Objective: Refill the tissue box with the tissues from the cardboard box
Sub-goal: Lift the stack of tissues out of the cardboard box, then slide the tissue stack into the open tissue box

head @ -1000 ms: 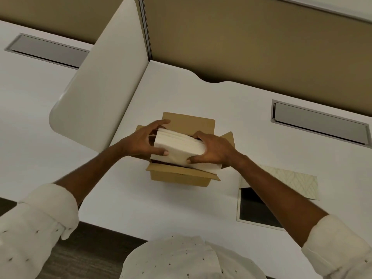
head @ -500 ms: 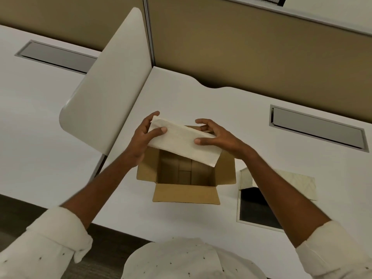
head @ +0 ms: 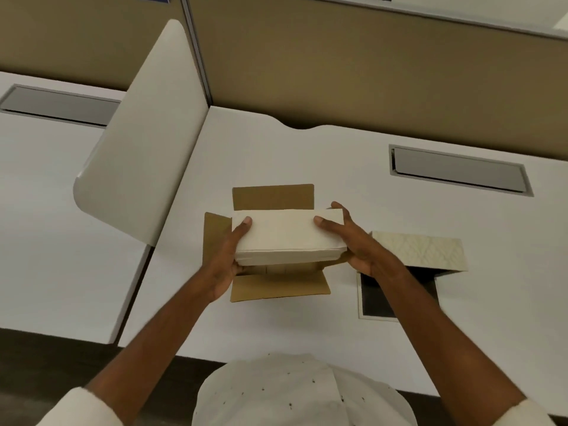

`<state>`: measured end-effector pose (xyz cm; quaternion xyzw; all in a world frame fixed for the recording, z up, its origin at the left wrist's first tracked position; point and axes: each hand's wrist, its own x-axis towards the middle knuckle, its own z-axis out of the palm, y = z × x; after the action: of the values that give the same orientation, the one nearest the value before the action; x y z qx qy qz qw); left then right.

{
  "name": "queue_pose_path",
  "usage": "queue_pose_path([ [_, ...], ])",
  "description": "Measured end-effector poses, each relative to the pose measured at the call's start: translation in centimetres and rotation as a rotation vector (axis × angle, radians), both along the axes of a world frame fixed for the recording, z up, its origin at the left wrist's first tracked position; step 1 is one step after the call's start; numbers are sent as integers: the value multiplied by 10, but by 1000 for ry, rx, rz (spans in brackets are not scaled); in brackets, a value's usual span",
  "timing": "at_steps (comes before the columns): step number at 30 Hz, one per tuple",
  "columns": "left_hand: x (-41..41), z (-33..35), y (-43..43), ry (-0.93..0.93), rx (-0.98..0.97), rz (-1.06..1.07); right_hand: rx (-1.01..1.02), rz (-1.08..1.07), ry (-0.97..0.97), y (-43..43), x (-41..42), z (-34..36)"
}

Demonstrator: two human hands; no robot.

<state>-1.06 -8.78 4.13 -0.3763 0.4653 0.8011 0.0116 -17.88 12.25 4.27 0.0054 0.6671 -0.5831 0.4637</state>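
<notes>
Nearest me: white speckled shirt at bottom centre, both forearms reaching out over the desk (head: 307,142). Left hand (head: 226,262) and right hand (head: 356,250) each clamp one end of the tissue stack (head: 289,235). Thumbs lie on top, fingers wrap under and behind; both grips closed on it, firm by the look of it. Stack sits level, roughly horizontal, held directly above the cardboard box (head: 276,282), clear of its opening. Box flaps are splayed open; inside is mostly hidden by the stack, can't tell if more tissues remain.

Just right of the box: tissue box (head: 368,302), dark opening facing up, its patterned lid flap (head: 421,250) folded away on the far side. R wrist covers part of that opening.

Step in hand, imo: the carry from cardboard box to tissue box. Next move calls for swinging the stack right, lining its long side w/ the dark opening, then lowering it flat. Keep both ends squeezed or the sheets may sag or fan.

Further back: white divider panel (head: 144,142) far left, grey cable hatch (head: 461,170) far right.
</notes>
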Motion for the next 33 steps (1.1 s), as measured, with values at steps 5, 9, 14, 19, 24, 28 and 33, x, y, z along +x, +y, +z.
queue_pose_path([
  [5, 3, 1, 32, -33, -20, -77, 16, -141, 0, 48, 21, 4],
  [9, -3, 4, 64, -42, -59, -149, 3, -273, -9, 90, 35, 6],
  [14, -13, 7, 111, 12, -119, -233, 40, -371, -114, 137, 53, 13],
  [19, -15, -2, 157, 4, -134, -320, 168, -449, -174, 184, 77, 8],
  [24, -18, -15, 197, -43, -78, -425, 139, -472, -179, 241, 84, -1],
  [28, -31, -29, 219, -27, -94, -549, 39, -424, -61, 273, 77, -18],
  [33, -35, -55, 218, 130, -274, -790, 43, -308, 181, 307, 62, -53],
])
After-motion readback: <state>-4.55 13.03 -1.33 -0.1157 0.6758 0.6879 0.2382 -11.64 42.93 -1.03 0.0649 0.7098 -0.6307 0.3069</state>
